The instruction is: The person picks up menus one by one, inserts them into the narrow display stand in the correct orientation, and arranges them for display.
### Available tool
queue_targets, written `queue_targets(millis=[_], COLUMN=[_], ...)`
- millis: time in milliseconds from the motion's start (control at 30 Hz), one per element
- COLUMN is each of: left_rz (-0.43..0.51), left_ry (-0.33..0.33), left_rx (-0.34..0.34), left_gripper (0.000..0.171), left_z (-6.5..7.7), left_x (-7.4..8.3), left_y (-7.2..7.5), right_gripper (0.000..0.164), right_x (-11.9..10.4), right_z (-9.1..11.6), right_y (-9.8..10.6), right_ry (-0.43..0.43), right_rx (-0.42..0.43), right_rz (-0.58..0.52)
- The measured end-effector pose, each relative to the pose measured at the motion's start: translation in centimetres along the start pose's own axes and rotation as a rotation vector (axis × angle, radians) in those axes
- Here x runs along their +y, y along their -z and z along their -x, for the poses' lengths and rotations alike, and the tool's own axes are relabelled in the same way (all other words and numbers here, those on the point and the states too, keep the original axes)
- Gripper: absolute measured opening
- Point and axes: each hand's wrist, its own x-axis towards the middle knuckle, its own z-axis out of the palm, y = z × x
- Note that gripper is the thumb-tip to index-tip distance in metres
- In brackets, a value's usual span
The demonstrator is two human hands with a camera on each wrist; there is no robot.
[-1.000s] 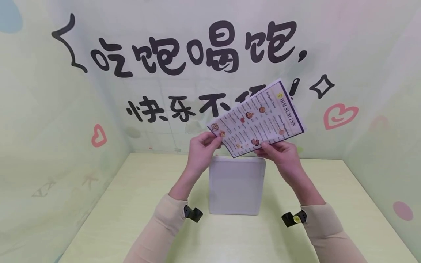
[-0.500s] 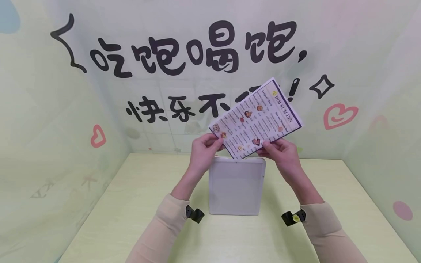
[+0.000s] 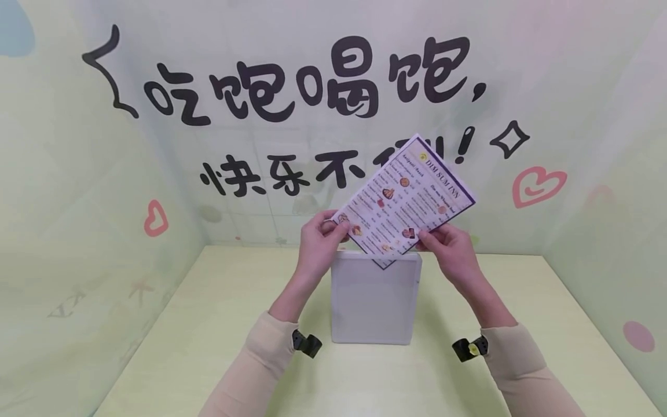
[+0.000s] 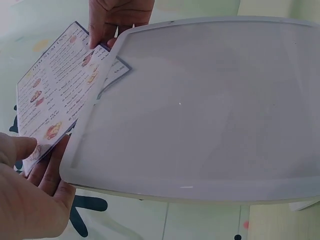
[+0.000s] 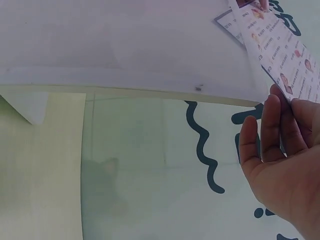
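A purple-bordered menu (image 3: 401, 200) headed "DIM SUM INN" is held at a slant above a whitish upright sign holder (image 3: 372, 307). My left hand (image 3: 319, 240) pinches the menu's left corner between thumb and fingers. The lower right edge is pinched by my right hand (image 3: 452, 252). In the left wrist view, the menu's lowest corner shows through the holder's clear front panel (image 4: 200, 110), just inside its top rim. From the right wrist view, the right hand's fingers (image 5: 270, 130) lie behind the menu (image 5: 297, 55), beside the holder's top corner.
The holder stands on a pale wooden table (image 3: 208, 347). Behind it hangs a printed backdrop (image 3: 292, 35) with black lettering, and similar side walls flank the table. Both sleeves carry a small black wrist camera (image 3: 311, 346).
The menu has moved down and left and tilted more steeply. Its lowest corner, earlier above the holder's rim, now overlaps the top of the front panel. Both hands keep their grip.
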Motion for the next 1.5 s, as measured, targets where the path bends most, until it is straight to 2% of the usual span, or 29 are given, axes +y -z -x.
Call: queue_targets(millis=[500,767,1133,1500], left_rz=[-0.038,-0.058,-0.107,-0.094], left_ry=[-0.011,-0.033,-0.036,-0.040], left_rx=[0.022,-0.013,-0.051,-0.061], left_gripper=[0.018,0.016,0.016,0.021], left_z=[0.2,0.4,0.8,0.8], left_x=[-0.3,-0.1,-0.4,0.0], left_y=[0.8,0.7,0.9,1.1], right_gripper=[0.037,0.035,0.030,0.021], right_x=[-0.7,-1.3,-1.8,-2.0], right_z=[0.0,-0.2,-0.3,-0.5], right_y=[0.8,1.6,1.7,0.7], right_ry=[0.025,0.082,0.076,0.151], right_rx=[0.015,-0.016,0.010,-0.045], right_rz=[0.045,0.151,0.183,0.364])
